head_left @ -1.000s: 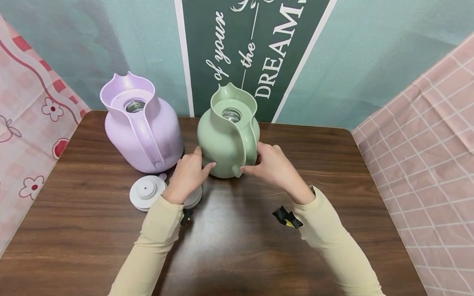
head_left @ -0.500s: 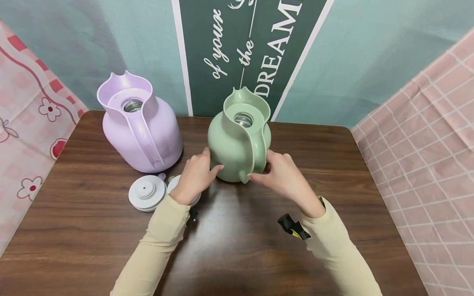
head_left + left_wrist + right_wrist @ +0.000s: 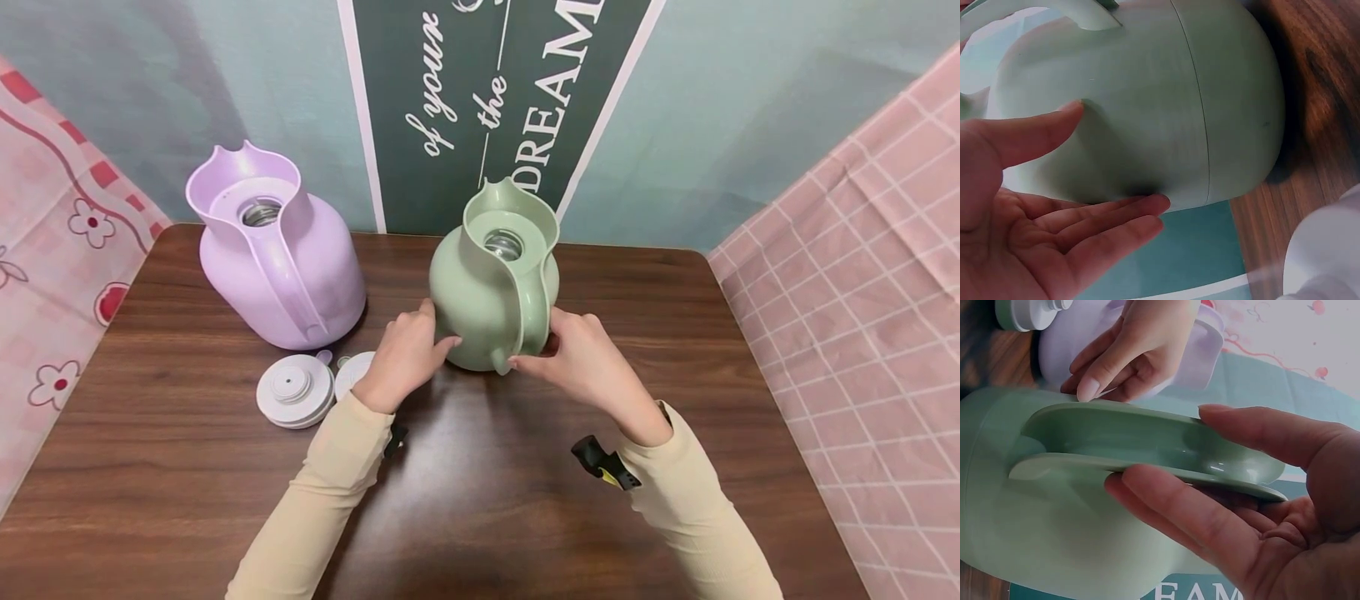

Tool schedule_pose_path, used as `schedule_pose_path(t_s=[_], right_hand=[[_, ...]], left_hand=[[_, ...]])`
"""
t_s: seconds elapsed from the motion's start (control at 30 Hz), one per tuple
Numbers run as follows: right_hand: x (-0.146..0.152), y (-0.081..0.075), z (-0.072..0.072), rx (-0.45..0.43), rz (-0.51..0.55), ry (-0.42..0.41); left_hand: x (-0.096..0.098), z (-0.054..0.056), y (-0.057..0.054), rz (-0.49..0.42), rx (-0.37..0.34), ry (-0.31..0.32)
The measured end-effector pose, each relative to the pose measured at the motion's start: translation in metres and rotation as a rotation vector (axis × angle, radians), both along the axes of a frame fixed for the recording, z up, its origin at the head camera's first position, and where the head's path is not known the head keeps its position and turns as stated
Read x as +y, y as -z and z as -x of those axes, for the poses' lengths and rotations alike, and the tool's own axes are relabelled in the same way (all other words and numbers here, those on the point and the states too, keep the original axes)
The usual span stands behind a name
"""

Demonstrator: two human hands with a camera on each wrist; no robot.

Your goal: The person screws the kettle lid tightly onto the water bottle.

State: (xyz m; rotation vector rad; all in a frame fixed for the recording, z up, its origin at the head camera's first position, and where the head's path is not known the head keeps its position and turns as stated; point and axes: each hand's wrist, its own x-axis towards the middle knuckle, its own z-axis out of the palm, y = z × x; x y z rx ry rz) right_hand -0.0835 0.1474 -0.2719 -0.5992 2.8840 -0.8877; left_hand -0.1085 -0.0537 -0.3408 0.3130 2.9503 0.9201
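Note:
A pale green thermos jug (image 3: 480,308) stands on the wooden table, its mouth uncovered and its handle (image 3: 1122,437) towards the person. My right hand (image 3: 592,367) pinches this handle, thumb on one edge and fingers on the other. On the jug's left side rests my left hand (image 3: 405,354), with its thumb and fairly straight fingers (image 3: 1116,219) touching the lower body. A lilac thermos jug (image 3: 322,258), also uncovered, stands to the left. Before it lie two round white stoppers; one stopper (image 3: 296,392) shows whole, and the other stopper (image 3: 351,372) is partly hidden by my left hand.
The brown wooden table (image 3: 480,517) meets a teal backdrop (image 3: 285,75) with a dark green lettered panel close behind the jugs. Pink patterned cloth (image 3: 60,250) hangs at the left and pink checked cloth (image 3: 855,333) at the right.
The green thermos jug has moved to the right, away from the lilac one, with both hands moving along on it. The head view has shifted slightly. The lilac jug and stoppers stay in place.

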Motion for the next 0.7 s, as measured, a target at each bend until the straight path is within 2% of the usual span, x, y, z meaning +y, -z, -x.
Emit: schedule_pose_path(t_s=[0.33, 0.7], right_hand=[[0.004, 0.002, -0.006, 0.002, 0.015, 0.029], [0.010, 0.002, -0.017, 0.007, 0.028, 0.073]], left_hand=[[0.006, 0.002, 0.000, 0.002, -0.027, 0.026], [0.014, -0.003, 0.001, -0.017, -0.031, 0.034]])
